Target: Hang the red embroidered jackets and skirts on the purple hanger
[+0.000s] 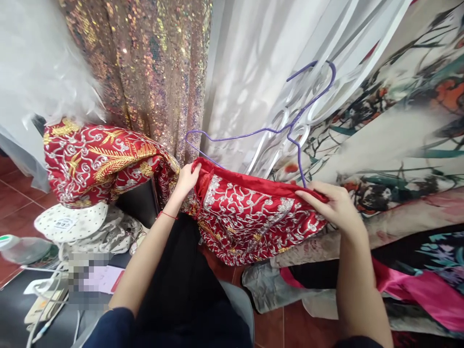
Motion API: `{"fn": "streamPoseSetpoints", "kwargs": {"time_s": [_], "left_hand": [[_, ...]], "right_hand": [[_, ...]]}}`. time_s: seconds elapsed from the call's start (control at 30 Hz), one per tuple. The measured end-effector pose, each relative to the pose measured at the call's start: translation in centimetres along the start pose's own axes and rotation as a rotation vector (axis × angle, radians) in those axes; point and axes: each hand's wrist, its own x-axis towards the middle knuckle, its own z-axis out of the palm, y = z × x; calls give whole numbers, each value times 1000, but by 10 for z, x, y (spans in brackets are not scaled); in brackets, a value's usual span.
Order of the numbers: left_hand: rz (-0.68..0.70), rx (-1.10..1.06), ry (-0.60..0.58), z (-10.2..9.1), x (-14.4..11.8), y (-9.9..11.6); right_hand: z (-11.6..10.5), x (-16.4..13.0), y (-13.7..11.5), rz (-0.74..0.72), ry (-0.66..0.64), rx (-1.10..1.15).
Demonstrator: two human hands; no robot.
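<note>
A red skirt [250, 212] with silver and gold embroidery hangs stretched between my two hands. Its plain red waistband [253, 181] runs along the top. My left hand [187, 181] pinches the band's left end, thumb on the cloth. At the right end, my right hand [335, 203] grips the band, the thumb lying in front. A purple wire hanger [250, 134] rises behind the skirt, its lower part hidden by the cloth and its hook tilted to the right. How the hanger and skirt are joined does not show.
Another red embroidered garment [105, 164] lies to the left, beneath white fluff. Behind are a sequined curtain [145, 63], white drapery [246, 67] and flower-printed cloth [391, 130]. A dotted white hat [72, 221], a plastic bottle [29, 249] and cables crowd the lower left.
</note>
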Motion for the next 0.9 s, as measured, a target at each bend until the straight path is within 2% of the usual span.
{"fn": "streamPoseSetpoints", "kwargs": {"time_s": [0.07,0.2,0.3,0.4,0.47,0.57,0.63,0.67,0.77,0.83,0.9], "left_hand": [[6,-69,71,2,6,0],[-9,-365,219,6,22,13],[-18,-530,276,6,38,30],[8,-606,314,4,55,50],[85,-578,329,2,59,64],[305,-331,352,0,45,87],[428,-11,339,-1,23,103],[449,183,311,-1,10,111],[393,757,214,0,-27,131],[397,945,184,1,-42,136],[452,978,178,0,-45,134]], "right_hand": [[-1,0,0,-15,-6,1],[-1,-7,5,-7,-31,-25],[-2,-15,6,-56,32,-112],[-7,-21,1,-131,86,-197],[-11,-23,-5,-153,80,-214],[-15,-25,-12,-168,94,-199],[-16,-26,-12,-181,111,-186],[-15,-26,-11,-190,119,-186],[-15,-28,-8,-219,157,-212],[-14,-29,-6,-231,191,-223],[-13,-30,-5,-233,221,-219]]}}
